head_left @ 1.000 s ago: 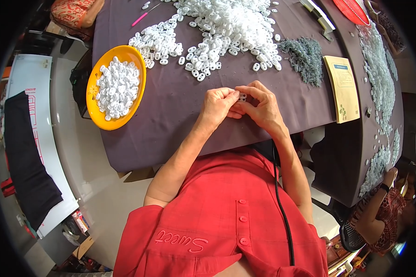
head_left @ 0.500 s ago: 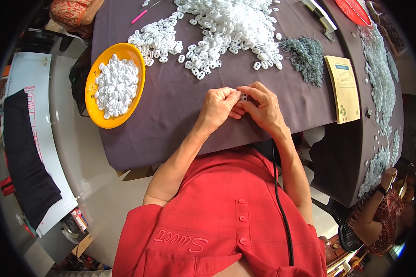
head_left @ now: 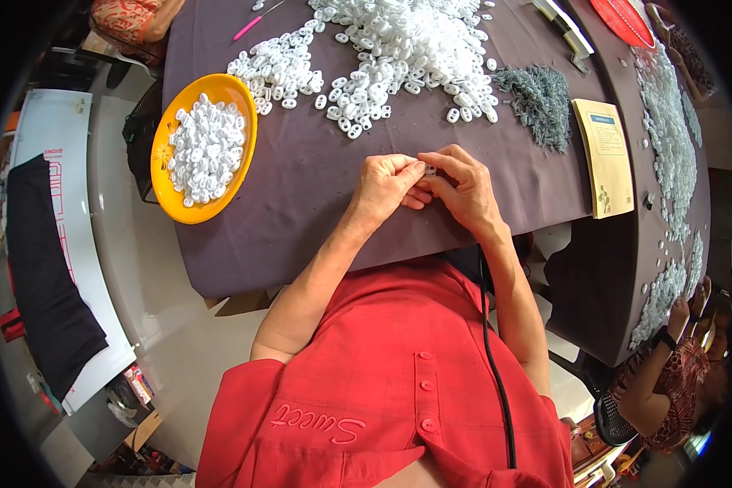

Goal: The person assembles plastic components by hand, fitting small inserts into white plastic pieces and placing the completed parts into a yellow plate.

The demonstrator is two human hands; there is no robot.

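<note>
- Turned slightly since the earlier frame: small pale piece [head_left: 431,172], right of the yellow dish [head_left: 193,213], its holes less visible.
- Left hand [head_left: 386,180] and right hand [head_left: 468,191]: fingers nearly closed, pinching the piece between them.
- White pieces [head_left: 415,53]: heaped on the worktop [head_left: 301,179], beyond and right of the dish.

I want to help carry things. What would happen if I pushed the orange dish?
The orange dish probably feels stiff: its shiny rim holds a smooth curve. The white pieces inside might spill, because they're loose and heaped. A push left could tip it, since its rim seems to poke beyond the table.
</note>
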